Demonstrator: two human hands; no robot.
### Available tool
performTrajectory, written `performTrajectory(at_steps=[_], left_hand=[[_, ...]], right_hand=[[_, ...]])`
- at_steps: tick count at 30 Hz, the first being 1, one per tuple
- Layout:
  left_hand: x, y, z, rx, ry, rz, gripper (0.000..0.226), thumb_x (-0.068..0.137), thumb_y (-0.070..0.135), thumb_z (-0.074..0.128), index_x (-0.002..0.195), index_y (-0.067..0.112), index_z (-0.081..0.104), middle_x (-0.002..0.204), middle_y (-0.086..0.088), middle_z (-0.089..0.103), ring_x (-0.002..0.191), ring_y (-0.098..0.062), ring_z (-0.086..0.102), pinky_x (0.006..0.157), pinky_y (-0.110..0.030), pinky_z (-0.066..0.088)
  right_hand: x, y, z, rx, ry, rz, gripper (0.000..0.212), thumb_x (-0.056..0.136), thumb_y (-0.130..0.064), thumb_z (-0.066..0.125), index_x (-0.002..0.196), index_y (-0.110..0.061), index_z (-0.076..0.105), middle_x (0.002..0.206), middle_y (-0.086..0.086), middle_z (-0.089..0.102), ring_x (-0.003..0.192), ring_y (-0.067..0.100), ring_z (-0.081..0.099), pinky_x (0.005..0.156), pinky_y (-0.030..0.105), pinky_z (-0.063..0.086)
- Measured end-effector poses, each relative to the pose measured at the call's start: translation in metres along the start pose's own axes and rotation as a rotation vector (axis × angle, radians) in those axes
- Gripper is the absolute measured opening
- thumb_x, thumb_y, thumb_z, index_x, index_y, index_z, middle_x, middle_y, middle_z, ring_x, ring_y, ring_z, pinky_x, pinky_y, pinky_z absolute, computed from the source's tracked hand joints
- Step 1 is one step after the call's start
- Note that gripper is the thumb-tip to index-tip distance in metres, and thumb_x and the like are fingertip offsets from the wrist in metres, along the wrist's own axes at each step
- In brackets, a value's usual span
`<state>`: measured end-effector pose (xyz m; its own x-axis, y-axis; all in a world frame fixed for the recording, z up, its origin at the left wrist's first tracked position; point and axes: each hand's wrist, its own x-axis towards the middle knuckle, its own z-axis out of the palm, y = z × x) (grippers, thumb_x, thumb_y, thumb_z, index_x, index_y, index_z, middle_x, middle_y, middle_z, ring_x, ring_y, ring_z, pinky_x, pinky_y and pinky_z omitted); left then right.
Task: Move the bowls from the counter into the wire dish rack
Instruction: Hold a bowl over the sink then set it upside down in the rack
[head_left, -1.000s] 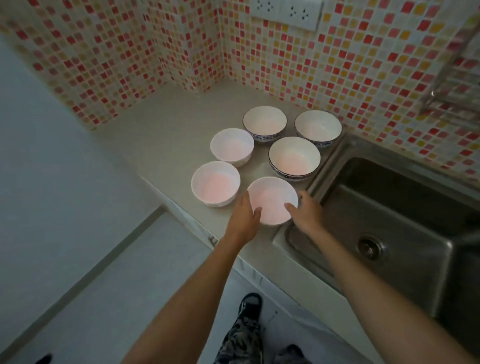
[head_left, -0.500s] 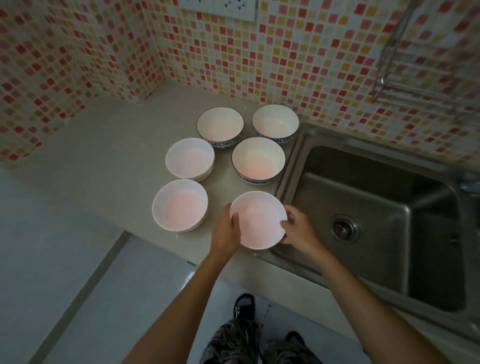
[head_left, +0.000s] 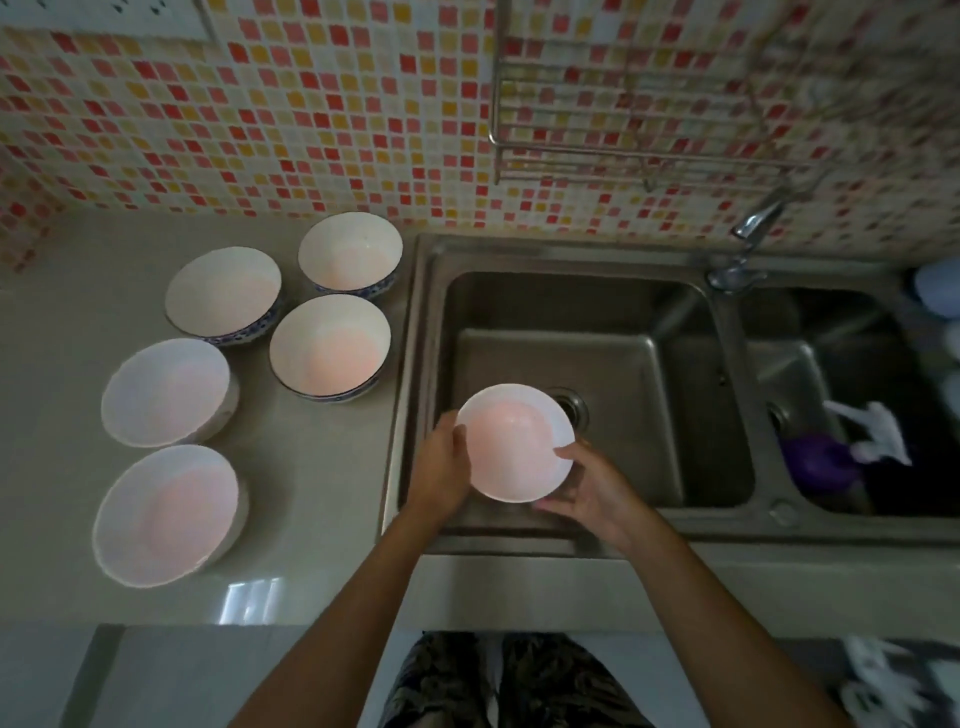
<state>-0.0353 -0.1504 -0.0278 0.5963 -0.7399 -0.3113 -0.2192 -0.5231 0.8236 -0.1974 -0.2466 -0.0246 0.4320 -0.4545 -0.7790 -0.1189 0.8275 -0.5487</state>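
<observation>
I hold a plain white bowl (head_left: 514, 441) in the air over the left sink basin. My left hand (head_left: 439, 470) grips its left rim and my right hand (head_left: 587, 491) grips its lower right side. Several bowls stand on the beige counter (head_left: 322, 499) to the left: two plain white ones (head_left: 166, 514) (head_left: 167, 392) in front, and three with blue patterned outsides (head_left: 330, 345) (head_left: 224, 292) (head_left: 350, 254) behind them. The wire dish rack (head_left: 639, 156) hangs on the tiled wall above the sink.
A steel double sink (head_left: 696, 291) fills the right half, with a tap (head_left: 753, 228) between the basins. The right basin holds a purple item (head_left: 821, 462) and a white cloth (head_left: 872, 431). A wall socket (head_left: 104, 15) sits at the top left.
Both hands lifted the near white bowl off the counter and carried it right, over the left sink basin. The view swung right, bringing the rack and sink into sight.
</observation>
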Motion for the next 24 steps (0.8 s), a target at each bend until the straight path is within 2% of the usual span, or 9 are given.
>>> performTrajectory(at_steps=[2,4,7,11,14,16,18,21,24], left_hand=[[0.007,0.011,0.015,-0.001,-0.029,0.037,0.033,0.102,0.025,0.036,0.128,0.015,0.053,0.117,-0.007,0.062,0.096,-0.015,0.052,0.082,-0.026,0.041],[0.013,0.021,0.030,-0.010,-0.048,0.059,0.032,0.101,0.028,0.037,0.124,0.015,0.056,0.108,-0.003,0.063,0.094,-0.015,0.054,0.079,-0.024,0.041],[0.019,0.025,0.049,-0.025,-0.038,0.060,0.032,0.101,0.031,0.037,0.116,0.015,0.059,0.100,0.000,0.064,0.095,-0.020,0.060,0.078,-0.025,0.042],[0.015,-0.002,0.069,0.200,-0.064,0.040,0.042,0.101,0.035,0.034,0.129,0.012,0.053,0.117,-0.014,0.066,0.111,-0.033,0.059,0.095,-0.037,0.044],[0.004,-0.030,0.080,0.441,-0.112,0.059,0.044,0.102,0.032,0.031,0.138,0.011,0.045,0.138,-0.013,0.053,0.130,-0.030,0.045,0.115,-0.043,0.022],[-0.002,-0.046,0.084,0.582,-0.104,0.094,0.048,0.101,0.034,0.026,0.139,0.010,0.043,0.144,-0.014,0.046,0.138,-0.027,0.036,0.118,-0.046,0.014],[-0.007,-0.053,0.088,0.662,-0.069,0.129,0.053,0.099,0.036,0.022,0.139,0.008,0.044,0.144,-0.016,0.046,0.139,-0.027,0.035,0.119,-0.047,0.013],[-0.008,-0.053,0.091,0.694,-0.035,0.123,0.052,0.100,0.035,0.024,0.143,0.008,0.038,0.149,-0.013,0.039,0.143,-0.024,0.028,0.120,-0.043,0.010],[-0.006,-0.052,0.091,0.702,-0.032,0.110,0.058,0.099,0.039,0.019,0.146,0.008,0.032,0.153,-0.013,0.033,0.145,-0.023,0.022,0.121,-0.041,0.010]], right_hand=[[-0.001,-0.007,-0.019,0.045,0.038,-0.014,0.030,0.092,-0.011,0.052,0.120,-0.020,0.053,0.116,0.010,0.057,0.101,0.033,0.060,0.068,0.043,0.060],[-0.001,-0.013,-0.038,0.093,0.048,-0.019,0.029,0.091,-0.009,0.053,0.119,-0.018,0.054,0.119,0.012,0.057,0.104,0.034,0.060,0.072,0.045,0.060],[-0.001,-0.020,-0.063,0.141,0.094,-0.049,0.043,0.089,-0.008,0.056,0.130,-0.019,0.050,0.125,0.013,0.054,0.109,0.037,0.058,0.076,0.046,0.058],[0.004,-0.026,-0.090,0.146,0.202,-0.134,0.048,0.086,-0.004,0.056,0.129,-0.025,0.051,0.124,0.011,0.055,0.113,0.038,0.057,0.078,0.047,0.058],[0.007,-0.030,-0.107,0.162,0.264,-0.171,0.052,0.085,-0.002,0.057,0.130,-0.027,0.050,0.120,0.009,0.056,0.111,0.037,0.058,0.079,0.047,0.058],[0.010,-0.032,-0.115,0.180,0.295,-0.185,0.054,0.085,-0.002,0.058,0.132,-0.026,0.048,0.123,0.010,0.055,0.109,0.036,0.059,0.077,0.047,0.058],[0.014,-0.035,-0.121,0.172,0.322,-0.196,0.055,0.085,-0.002,0.060,0.133,-0.025,0.047,0.124,0.010,0.054,0.107,0.034,0.060,0.075,0.046,0.058],[0.022,-0.037,-0.128,0.136,0.364,-0.217,0.062,0.080,-0.005,0.067,0.134,-0.028,0.047,0.133,0.007,0.051,0.111,0.036,0.059,0.071,0.043,0.060],[0.028,-0.037,-0.133,0.114,0.383,-0.239,0.069,0.076,-0.006,0.072,0.136,-0.027,0.047,0.138,0.005,0.049,0.116,0.034,0.057,0.072,0.042,0.060]])
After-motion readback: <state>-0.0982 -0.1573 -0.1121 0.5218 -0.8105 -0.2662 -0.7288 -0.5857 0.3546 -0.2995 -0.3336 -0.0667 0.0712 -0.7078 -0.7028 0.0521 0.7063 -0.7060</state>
